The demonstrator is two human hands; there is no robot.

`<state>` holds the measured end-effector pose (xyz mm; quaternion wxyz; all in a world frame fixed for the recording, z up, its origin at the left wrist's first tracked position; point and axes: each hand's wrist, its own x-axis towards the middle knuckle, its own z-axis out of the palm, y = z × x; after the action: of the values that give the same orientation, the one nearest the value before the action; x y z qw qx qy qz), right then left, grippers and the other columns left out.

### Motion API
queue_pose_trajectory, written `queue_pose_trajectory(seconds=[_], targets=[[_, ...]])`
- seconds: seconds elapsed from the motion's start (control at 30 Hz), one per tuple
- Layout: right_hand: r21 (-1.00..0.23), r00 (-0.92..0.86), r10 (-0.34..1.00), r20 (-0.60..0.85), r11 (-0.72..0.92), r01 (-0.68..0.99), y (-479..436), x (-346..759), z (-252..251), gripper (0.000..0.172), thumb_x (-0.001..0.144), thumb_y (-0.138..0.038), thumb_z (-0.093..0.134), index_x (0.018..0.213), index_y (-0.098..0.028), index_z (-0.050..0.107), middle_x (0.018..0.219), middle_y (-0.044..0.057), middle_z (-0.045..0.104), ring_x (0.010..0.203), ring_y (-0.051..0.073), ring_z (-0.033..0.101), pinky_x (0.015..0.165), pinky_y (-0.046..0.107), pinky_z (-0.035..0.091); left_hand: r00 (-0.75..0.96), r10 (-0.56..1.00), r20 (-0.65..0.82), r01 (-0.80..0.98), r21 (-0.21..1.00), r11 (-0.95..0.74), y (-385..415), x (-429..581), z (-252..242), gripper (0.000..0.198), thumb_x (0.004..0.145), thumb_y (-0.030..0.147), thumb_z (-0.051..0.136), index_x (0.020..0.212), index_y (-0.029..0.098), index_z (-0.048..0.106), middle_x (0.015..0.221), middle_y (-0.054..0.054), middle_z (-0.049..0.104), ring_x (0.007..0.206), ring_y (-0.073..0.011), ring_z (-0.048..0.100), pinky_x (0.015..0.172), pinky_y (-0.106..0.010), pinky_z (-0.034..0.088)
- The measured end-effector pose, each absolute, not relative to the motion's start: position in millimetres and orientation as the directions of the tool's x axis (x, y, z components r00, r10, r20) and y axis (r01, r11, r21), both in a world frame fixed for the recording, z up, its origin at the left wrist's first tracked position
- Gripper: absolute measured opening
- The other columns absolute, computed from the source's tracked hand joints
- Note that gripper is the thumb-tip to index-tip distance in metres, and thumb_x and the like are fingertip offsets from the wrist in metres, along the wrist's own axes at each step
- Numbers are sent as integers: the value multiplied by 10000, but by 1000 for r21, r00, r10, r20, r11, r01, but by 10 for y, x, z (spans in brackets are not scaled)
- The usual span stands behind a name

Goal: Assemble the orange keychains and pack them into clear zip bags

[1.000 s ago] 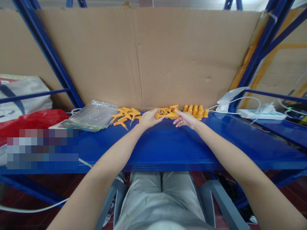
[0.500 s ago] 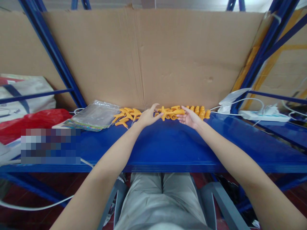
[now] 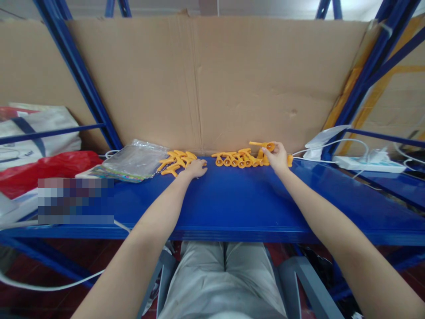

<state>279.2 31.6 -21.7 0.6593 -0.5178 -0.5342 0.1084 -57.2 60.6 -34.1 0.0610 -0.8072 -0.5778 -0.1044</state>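
Note:
My right hand [image 3: 277, 156] is closed on a yellow plastic piece [image 3: 267, 145] with a round cup at one end and a thin stem pointing left, raised above a row. Beneath and left of it stands the row of similar yellow pieces [image 3: 239, 162], cup mouths facing me. My left hand [image 3: 196, 169] is palm down at the right edge of a heap of yellow branched pieces [image 3: 175, 158]. Its fingers reach right, slightly bent and apart, with nothing visible in them. A thin metal chain shows beside the heap; part of the heap is behind the hand.
The blue shelf [image 3: 229, 199] is backed by a tall cardboard sheet [image 3: 252, 84]. Left of the heap lie a clear plastic bag [image 3: 134, 160] and a red bag [image 3: 63, 170]. A white power strip [image 3: 368, 164] with cables sits at right, beside a blue upright [image 3: 361, 79].
My hands have moved apart. My right hand has lifted a yellow piece up and right, while my left hand has moved left to the heap. The row between them is now uncovered.

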Motion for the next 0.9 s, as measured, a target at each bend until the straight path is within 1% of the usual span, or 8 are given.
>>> queue_pose_trajectory(seconds=[0.1,0.2,0.27,0.43,0.57,0.67,0.77,0.9], targets=[[-684,321,684,655,356,636,372,2803,-193,350,802,-361,650,1091,-214,517,1041,101,709,941,246,688,807,377,548,291,913,285,945,60,-320,612,-555,-348,410,852,131,520,1238,178,653,1248,-89,689,1174,-214,624,1023,-294,459],[-560,259,730,632,199,805,399,2762,-165,357,832,-357,613,1143,-202,531,1002,114,717,932,274,683,810,385,520,272,907,320,940,113,-322,601,-533,-341,438,815,29,510,1198,157,680,1223,-94,702,1159,-201,633,1016,-269,460],[-491,240,762,601,114,864,408,2720,-158,378,850,-353,589,1190,-199,527,991,121,720,939,293,680,815,394,505,262,907,329,935,148,-323,590,-517,-330,429,800,2,516,1159,146,702,1186,-101,717,1129,-201,647,999,-264,470],[-428,249,791,559,18,903,375,2596,-207,435,893,-373,533,1285,-187,499,1112,159,701,1047,332,653,885,432,473,241,909,340,931,184,-316,571,-485,-297,374,804,19,534,1078,165,740,1116,-90,738,1054,-207,672,945,-283,505],[-397,233,858,458,-37,917,285,2554,-267,463,914,-391,519,1319,-169,508,1182,181,682,1145,354,616,975,495,430,265,901,343,923,179,-340,562,-473,-281,328,808,61,553,1038,184,752,1086,-66,745,1037,-191,672,939,-263,506],[-352,238,879,413,-87,932,241,2597,-290,472,954,-408,442,1344,-153,517,1278,213,631,1230,369,562,1014,545,394,315,886,341,911,155,-383,546,-462,-272,304,816,91,552,1012,196,759,1063,-52,750,1018,-187,675,933,-264,513],[-293,188,886,423,-63,954,249,2680,-323,529,973,-428,386,1414,-145,466,1359,230,575,1310,373,490,1057,587,341,347,875,338,901,137,-411,523,-448,-264,297,825,107,540,1004,192,761,1069,-58,751,1016,-194,678,929,-275,519],[-277,108,888,448,24,960,305,2790,-364,611,974,-459,341,1506,-158,349,1458,206,499,1381,352,413,1103,602,293,358,873,331,898,134,-419,499,-443,-252,281,824,134,550,998,200,761,1066,-51,755,1014,-198,683,910,-267,527]])
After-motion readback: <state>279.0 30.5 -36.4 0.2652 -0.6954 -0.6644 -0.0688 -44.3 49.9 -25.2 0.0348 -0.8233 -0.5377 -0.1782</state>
